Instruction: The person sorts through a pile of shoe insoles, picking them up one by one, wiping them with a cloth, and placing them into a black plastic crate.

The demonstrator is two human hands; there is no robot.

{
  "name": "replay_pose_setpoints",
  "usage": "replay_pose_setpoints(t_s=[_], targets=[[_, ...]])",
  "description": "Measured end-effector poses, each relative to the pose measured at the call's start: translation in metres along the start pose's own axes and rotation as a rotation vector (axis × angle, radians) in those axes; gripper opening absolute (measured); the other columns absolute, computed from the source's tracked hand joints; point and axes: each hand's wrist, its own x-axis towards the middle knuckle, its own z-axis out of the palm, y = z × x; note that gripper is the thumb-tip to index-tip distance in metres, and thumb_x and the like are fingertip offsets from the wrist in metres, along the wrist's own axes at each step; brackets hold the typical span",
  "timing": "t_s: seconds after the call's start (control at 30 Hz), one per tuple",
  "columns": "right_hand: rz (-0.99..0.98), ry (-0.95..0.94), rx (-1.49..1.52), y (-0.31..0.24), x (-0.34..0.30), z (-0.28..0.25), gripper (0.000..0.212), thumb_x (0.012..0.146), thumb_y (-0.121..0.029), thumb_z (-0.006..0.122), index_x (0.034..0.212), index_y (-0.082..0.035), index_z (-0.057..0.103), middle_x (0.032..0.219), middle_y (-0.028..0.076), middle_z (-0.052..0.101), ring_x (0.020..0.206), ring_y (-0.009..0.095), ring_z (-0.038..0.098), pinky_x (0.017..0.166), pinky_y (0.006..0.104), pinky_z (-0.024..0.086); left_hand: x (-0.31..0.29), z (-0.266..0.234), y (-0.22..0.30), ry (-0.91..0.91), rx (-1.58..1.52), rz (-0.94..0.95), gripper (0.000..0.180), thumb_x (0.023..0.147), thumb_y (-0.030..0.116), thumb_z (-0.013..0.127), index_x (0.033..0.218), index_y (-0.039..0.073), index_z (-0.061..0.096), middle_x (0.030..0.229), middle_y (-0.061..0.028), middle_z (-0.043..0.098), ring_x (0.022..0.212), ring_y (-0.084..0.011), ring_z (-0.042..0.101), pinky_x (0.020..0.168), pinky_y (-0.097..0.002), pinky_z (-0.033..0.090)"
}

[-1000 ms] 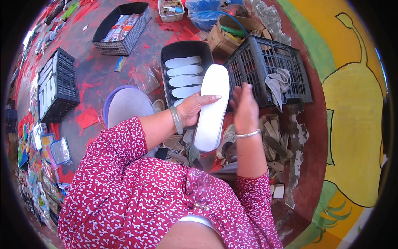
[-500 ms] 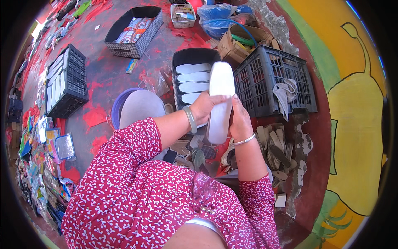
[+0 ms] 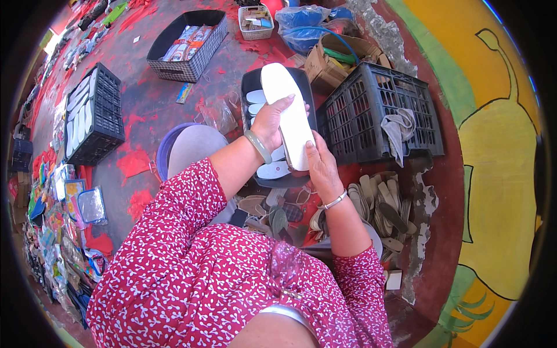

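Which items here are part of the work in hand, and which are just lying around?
In hand:
- white sole, held by left hand and right hand
- black tray of white soles

Lying about:
- black crate with a cloth
- cardboard box
- wicker basket

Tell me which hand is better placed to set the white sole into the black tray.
Probably the left hand: it grips the white sole mid-length, directly above the black tray. The right hand only steadies its near end.

Landmark: black tray (image 3: 248,81)
Right of it: black crate (image 3: 377,116), close, blocking
Left of it: bare floor (image 3: 145,104), passable
Behind it: cardboard box (image 3: 336,58)
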Motion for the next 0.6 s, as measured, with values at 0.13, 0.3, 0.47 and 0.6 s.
replay_pose_setpoints(t_s=[0.13,0.3,0.47,0.6], targets=[[-0.035,-0.050,0.074,0.007,0.002,0.001,0.040,0.095,-0.026,0.043,0.126,0.000,0.039,0.102,0.008,0.056,0.088,0.014,0.058,0.077,0.0297,0.050,-0.003,0.009,0.005,-0.052,-0.106,-0.024,0.031,0.086,0.019,0.056,0.108,-0.002,0.050,0.097,-0.0156,0.060,0.089,-0.0259,0.060,0.083,-0.0403,0.049],[0.242,-0.125,0.464,-0.020,-0.005,0.000,0.037,0.092,-0.024,0.049,0.120,0.000,0.046,0.102,0.006,0.058,0.092,0.012,0.055,0.082,0.0248,0.044,-0.005,0.006,0.010,-0.152,-0.042,-0.047,0.038,0.087,0.024,0.056,0.111,-0.005,0.051,0.101,-0.0150,0.060,0.094,-0.0247,0.059,0.086,-0.0370,0.048],[0.190,-0.111,0.463,-0.022,-0.004,0.002,0.044,0.092,-0.036,0.047,0.120,-0.002,0.043,0.100,0.009,0.058,0.085,0.016,0.059,0.075,0.0281,0.049,-0.015,0.016,0.006,-0.198,0.050,-0.025,0.036,0.087,0.022,0.056,0.111,-0.005,0.052,0.102,-0.0148,0.061,0.091,-0.0243,0.060,0.083,-0.0369,0.049],[0.116,-0.088,0.384,-0.003,-0.002,0.010,0.048,0.092,-0.041,0.044,0.121,-0.003,0.041,0.097,0.009,0.058,0.079,0.017,0.060,0.069,0.0296,0.050,-0.014,0.016,-0.001,-0.182,0.160,0.057,0.035,0.086,0.019,0.056,0.112,-0.004,0.051,0.103,-0.0171,0.060,0.091,-0.0261,0.061,0.082,-0.0386,0.050]])
